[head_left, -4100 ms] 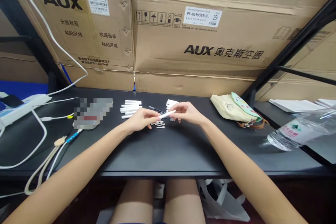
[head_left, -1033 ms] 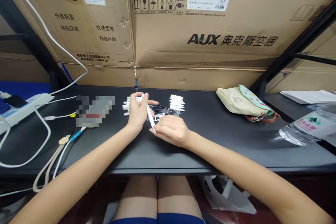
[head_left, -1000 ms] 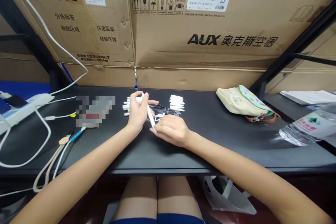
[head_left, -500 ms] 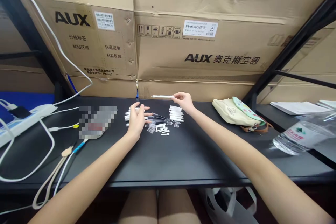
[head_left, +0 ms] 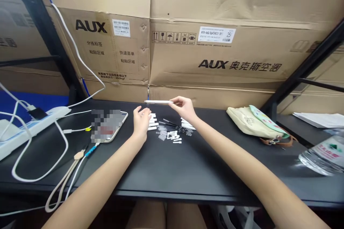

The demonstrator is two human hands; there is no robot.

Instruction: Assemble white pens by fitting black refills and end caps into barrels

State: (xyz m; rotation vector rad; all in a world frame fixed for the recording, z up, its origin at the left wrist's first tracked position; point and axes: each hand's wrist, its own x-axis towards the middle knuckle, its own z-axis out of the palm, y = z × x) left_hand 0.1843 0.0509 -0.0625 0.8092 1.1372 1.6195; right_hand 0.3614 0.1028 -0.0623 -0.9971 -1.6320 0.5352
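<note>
My right hand point(head_left: 184, 108) pinches one end of a white pen point(head_left: 158, 102) and holds it level above the far edge of the black desk point(head_left: 166, 166). My left hand point(head_left: 141, 121) hovers with fingers spread over a row of white pen barrels point(head_left: 152, 121), holding nothing. Between the hands lie thin dark refills point(head_left: 170, 124), small clear and white pen parts point(head_left: 172, 136) and another group of white pieces point(head_left: 188, 124) partly hidden behind my right wrist.
A phone point(head_left: 109, 126) lies left of the parts, with a white power strip point(head_left: 29, 125) and looping cables point(head_left: 57, 143) further left. A cloth pouch point(head_left: 258, 126) and a lying water bottle point(head_left: 324, 152) are on the right. Cardboard boxes point(head_left: 215, 57) wall the back.
Earlier both hands worked one pen together low over the desk. My right hand has since lifted the pen toward the back edge and shifted it left; my left hand let go and opened.
</note>
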